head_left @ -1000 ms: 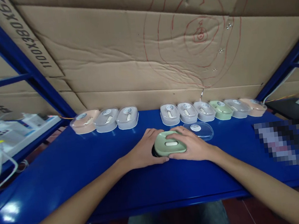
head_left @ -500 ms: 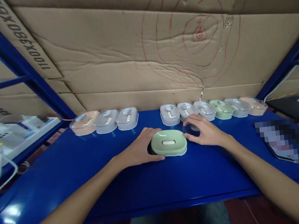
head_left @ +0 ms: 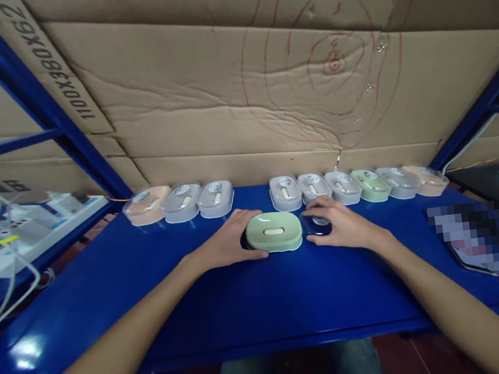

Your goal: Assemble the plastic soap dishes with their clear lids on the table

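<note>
A light green oval box, lidless, lies on the blue table with a white bar in the slot of its top. My left hand wraps round its left end, thumb in front and fingers behind. Just to the right of the box, my right hand grips a clear plastic lid between thumb and fingers. A round label shows on that lid, and the blue tabletop is visible through it. The lid sits low, close to the right end of the green box; whether they touch I cannot tell.
Lidded boxes line the back of the blue table: a peach box and two grey ones at left, several more at right, including a green one. A phone-like slab lies at right. Power strips with cables are at left.
The green box and my left hand have shifted slightly left and away from me in the view. The lid in my right hand looks lower and flatter. The camera view has also moved slightly.
</note>
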{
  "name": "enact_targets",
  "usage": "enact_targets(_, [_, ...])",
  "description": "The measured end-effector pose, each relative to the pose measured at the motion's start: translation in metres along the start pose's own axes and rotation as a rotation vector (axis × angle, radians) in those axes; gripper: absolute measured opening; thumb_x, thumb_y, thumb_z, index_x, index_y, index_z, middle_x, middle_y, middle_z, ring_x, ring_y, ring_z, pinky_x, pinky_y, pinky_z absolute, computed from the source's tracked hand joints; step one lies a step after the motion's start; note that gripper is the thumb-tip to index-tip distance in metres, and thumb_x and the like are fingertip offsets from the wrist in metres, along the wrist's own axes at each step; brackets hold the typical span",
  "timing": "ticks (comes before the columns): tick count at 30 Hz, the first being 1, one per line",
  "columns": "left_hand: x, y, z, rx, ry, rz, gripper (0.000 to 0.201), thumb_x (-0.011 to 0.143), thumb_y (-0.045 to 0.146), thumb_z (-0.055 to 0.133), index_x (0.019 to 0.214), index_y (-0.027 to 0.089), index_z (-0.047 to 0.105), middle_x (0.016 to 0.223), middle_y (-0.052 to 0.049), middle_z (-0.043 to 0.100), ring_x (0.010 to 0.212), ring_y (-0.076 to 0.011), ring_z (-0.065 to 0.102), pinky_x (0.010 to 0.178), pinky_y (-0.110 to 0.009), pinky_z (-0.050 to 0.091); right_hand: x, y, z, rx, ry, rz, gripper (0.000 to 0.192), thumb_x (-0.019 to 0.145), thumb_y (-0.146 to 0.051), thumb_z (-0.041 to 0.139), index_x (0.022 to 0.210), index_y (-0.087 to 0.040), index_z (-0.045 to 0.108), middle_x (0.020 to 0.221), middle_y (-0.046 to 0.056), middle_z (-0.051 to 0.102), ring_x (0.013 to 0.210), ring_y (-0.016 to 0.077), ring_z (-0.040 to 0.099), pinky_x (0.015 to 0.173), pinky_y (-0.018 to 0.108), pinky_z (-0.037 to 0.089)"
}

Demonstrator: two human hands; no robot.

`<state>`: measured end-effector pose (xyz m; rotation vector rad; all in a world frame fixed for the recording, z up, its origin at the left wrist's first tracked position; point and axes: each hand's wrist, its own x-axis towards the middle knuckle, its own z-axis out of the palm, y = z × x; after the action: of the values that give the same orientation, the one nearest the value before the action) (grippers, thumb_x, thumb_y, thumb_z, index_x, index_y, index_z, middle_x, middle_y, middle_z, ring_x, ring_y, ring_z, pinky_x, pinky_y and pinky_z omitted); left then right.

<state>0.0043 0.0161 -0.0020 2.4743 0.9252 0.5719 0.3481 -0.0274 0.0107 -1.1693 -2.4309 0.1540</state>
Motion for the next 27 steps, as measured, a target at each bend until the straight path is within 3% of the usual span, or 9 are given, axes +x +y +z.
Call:
enact_targets(5, [0.001, -0.009, -0.003, 0.006, 0.044, -0.039, 0.092, 0.075, 0.060, 0.093, 0.152, 0.027, 0.055, 0.147, -0.013, 0.064, 0.138, -0.0400, 0.058, 0.119, -0.062, 0.045, -0.001, -0.002, -0.005, 0.042, -0.048, -0.018, 0.057, 0.086, -0.047, 0.089, 0.138, -0.028, 0.077, 0.135, 0.013, 0.071, 0.128, 0.0351, 0.068, 0.109, 0.056, 0.058])
enact_targets(14, [0.000, -0.009, -0.003, 0.023, 0.031, -0.042, 0.094, 0.079, 0.060, 0.091, 0.157, 0.026, 0.049, 0.150, -0.015, 0.061, 0.139, -0.0397, 0.057, 0.119, -0.061, 0.046, -0.003, 0.003, -0.004, -0.016, -0.134, -0.009, 0.073, 0.089, -0.042, 0.086, 0.157, -0.032, 0.062, 0.147, 0.014, 0.067, 0.134, 0.0393, 0.067, 0.111, 0.061, 0.055])
enact_targets(21, [-0.001, -0.010, -0.003, 0.019, 0.039, -0.034, 0.093, 0.079, 0.058, 0.091, 0.158, 0.027, 0.050, 0.147, -0.014, 0.063, 0.135, -0.0384, 0.059, 0.117, -0.061, 0.047, -0.002, 0.003, -0.014, 0.062, 0.002, 0.006, 0.059, 0.094, -0.049, 0.080, 0.148, -0.029, 0.067, 0.140, 0.011, 0.076, 0.127, 0.0360, 0.072, 0.108, 0.058, 0.058])
enact_targets(27, [-0.003, 0.002, 0.007, -0.008, 0.010, -0.036, 0.098, 0.082, 0.064, 0.087, 0.163, 0.027, 0.046, 0.153, -0.015, 0.058, 0.144, -0.0397, 0.052, 0.121, -0.062, 0.045, 0.004, -0.009, -0.010, 0.219, 0.230, 0.017, 0.052, 0.098, -0.050, 0.078, 0.145, -0.030, 0.070, 0.137, 0.010, 0.076, 0.125, 0.0331, 0.073, 0.108, 0.055, 0.059])
